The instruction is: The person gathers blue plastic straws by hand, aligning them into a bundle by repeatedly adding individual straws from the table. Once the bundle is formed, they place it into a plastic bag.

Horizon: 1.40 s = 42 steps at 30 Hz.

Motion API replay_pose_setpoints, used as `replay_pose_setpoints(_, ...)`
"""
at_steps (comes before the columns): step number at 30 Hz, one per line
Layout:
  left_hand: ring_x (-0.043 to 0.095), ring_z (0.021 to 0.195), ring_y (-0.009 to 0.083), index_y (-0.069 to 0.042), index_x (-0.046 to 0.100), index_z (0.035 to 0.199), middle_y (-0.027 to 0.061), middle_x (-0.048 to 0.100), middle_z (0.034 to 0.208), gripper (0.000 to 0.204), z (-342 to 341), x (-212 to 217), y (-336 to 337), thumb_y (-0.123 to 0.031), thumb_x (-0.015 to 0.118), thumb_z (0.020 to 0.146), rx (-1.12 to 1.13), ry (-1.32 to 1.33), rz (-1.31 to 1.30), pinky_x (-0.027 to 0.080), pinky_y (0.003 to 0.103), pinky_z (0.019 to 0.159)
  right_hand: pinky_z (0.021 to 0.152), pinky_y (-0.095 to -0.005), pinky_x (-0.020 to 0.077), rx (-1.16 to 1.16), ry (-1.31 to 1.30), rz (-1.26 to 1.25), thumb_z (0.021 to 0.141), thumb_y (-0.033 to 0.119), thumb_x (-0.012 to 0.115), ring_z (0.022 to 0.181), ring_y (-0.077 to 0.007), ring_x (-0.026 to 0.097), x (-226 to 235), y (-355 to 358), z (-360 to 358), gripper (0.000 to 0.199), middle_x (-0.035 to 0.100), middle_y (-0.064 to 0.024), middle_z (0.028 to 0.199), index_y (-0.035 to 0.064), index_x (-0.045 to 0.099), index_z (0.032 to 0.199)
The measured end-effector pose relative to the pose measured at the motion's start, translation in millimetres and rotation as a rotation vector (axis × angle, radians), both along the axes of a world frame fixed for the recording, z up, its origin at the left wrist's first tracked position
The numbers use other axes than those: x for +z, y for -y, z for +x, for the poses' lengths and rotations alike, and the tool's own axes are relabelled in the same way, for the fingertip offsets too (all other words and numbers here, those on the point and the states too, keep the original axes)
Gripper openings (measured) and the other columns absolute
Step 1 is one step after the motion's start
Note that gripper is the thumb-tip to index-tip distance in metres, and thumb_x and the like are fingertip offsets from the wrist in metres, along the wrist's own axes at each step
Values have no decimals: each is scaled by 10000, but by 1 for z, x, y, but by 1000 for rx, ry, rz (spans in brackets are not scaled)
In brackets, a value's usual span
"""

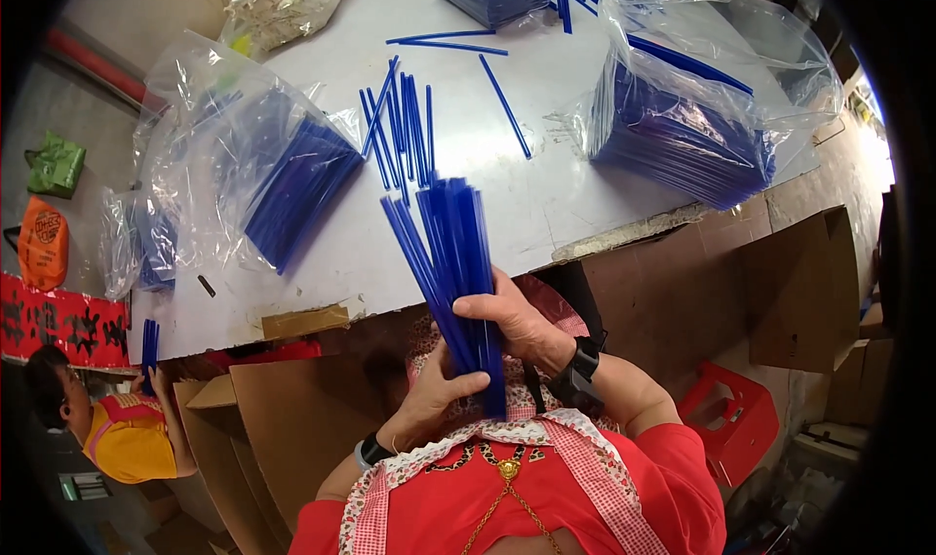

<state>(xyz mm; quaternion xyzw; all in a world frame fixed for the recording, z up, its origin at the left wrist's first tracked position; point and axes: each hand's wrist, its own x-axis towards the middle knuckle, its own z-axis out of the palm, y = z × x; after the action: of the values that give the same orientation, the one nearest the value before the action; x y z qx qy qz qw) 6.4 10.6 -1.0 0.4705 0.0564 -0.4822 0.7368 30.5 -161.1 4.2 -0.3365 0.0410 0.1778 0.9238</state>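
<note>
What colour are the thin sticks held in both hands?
The held sticks are deep blue; the head view shows it best.

A bundle of long, thin, glossy deep-blue plastic strips (460, 245) is held near the centre of the view, its main cluster running nearly straight from 12 o'clock to 6 o'clock. Several strips splay toward 11 o'clock, opening a narrow wedge at the top. The upper ends are uneven and slightly blurred; the lower ends sit closer together.
</note>
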Motion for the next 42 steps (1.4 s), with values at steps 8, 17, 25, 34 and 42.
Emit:
replay_pose_setpoints(8, 624, 990, 219, -8, 402, 1305, 131, 606, 1069, 636, 9, 1, -4, -71, 713, 754, 24, 711, 470, 516, 353, 869, 914, -377, 516, -266, -26, -116, 818, 124, 705, 1019, -187, 594, -12, -25, 5, 548, 586, -88, 1090, 17, 437, 1285)
replay_pose_setpoints(17, 632, 980, 217, 7, 431, 1292, 125, 613, 1083, 619, -8, -25, -27, -110, 742, 770, 126, 66, 106, 539, 365, 840, 962, -393, 483, -67, -168, 143, 842, 89, 669, 1071, -197, 584, -31, -12, -3, 489, 584, -99, 1199, 37, 477, 1289)
replay_pose_setpoints(25, 633, 993, 230, 10, 438, 1291, 136, 611, 1117, 558, -19, -30, -28, -128, 706, 821, 222, 46, 77, 542, 388, 858, 945, -404, 494, -78, -273, 270, 819, 14, 564, 1051, -208, 601, -42, -9, -8, 408, 621, -99, 1136, 22, 531, 1225)
replay_pose_setpoints(34, 629, 1031, 226, -4, 459, 1294, 141, 606, 1178, 465, -22, -28, -31, -89, 636, 873, 273, -2, 54, 538, 387, 880, 1005, -439, 455, -61, -255, 305, 775, 58, 545, 1087, -274, 606, -47, -7, -8, 514, 605, -174, 1207, -23, 503, 1281)
replay_pose_setpoints(42, 619, 1016, 189, -31, 485, 1271, 99, 622, 1152, 424, -23, -18, -28, -63, 646, 880, 292, 0, 67, 529, 358, 881, 967, -449, 489, -66, -229, 305, 775, 66, 539, 1073, -290, 614, -48, -6, -10, 525, 603, -185, 1203, -30, 492, 1288)
